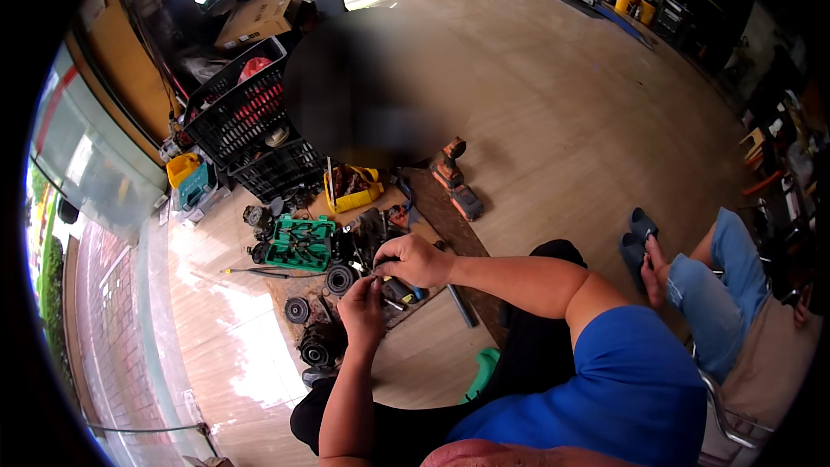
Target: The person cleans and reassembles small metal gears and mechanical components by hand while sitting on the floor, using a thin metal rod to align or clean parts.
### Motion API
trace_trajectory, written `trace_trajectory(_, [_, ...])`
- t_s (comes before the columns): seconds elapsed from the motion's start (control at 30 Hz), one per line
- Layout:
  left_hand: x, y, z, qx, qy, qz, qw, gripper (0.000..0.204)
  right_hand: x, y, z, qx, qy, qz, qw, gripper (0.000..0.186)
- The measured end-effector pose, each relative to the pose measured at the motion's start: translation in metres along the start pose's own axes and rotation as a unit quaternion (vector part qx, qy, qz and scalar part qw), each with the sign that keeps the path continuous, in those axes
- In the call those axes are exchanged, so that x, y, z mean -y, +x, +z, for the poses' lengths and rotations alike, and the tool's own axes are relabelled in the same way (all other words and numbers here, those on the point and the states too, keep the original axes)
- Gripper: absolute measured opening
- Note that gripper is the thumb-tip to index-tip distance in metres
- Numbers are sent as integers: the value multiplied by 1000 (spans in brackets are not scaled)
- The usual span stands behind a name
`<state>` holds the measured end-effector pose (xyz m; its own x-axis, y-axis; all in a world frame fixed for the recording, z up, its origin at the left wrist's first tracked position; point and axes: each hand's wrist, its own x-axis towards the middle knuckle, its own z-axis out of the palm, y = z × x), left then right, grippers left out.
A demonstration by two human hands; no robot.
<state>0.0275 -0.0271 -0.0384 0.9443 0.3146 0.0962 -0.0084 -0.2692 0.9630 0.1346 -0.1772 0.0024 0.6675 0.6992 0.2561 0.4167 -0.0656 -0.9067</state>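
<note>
My left hand (362, 312) and my right hand (417, 261) meet over a cluttered work mat (396, 316) on the floor. Both have their fingers pinched together around something small and dark, too small to make out. Just left of the fingertips lies a round black pulley-like part (341, 278). A second dark disc (296, 310) rests further left, with a dark round machine part (320, 344) nearer to me. Beyond my hands is an open green tool case (300, 242) with dark pieces in it. Several tools lie under my right hand, partly hidden by it.
An orange and black cordless power tool (456, 182) lies beyond my right forearm. A yellow bin (353, 188) stands before black crates (238, 108). A green curved object (482, 372) is by my leg. To the right sits another person in jeans (722, 285). A blurred patch hides the centre back.
</note>
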Motion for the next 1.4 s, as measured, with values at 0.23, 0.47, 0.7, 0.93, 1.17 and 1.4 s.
trace_trajectory(0.23, [-19, -3, -9, 73, -135, -81, 985, 15, 8, 4, -7, 42, -8, -34, 999, 18])
trace_trajectory(0.47, [-12, 2, -12, 38, 11, -16, 999, 17, 1, 4, -9, 63, -19, -43, 997, 16])
trace_trajectory(0.7, [-25, 1, -16, 69, 13, -36, 997, 19, -1, 4, -9, 63, -7, -37, 997, 18])
trace_trajectory(0.93, [-13, 1, -16, 155, -314, -173, 921, 21, 14, 6, -10, 70, -4, -36, 997, 9])
trace_trajectory(1.17, [-8, -1, -6, 10, -4, -18, 1000, 15, 13, 4, -6, 52, -16, 70, 996, 12])
trace_trajectory(1.4, [-20, -5, -5, -67, 169, 124, 976, 7, 13, 2, -2, 46, 12, 115, 992, 12])
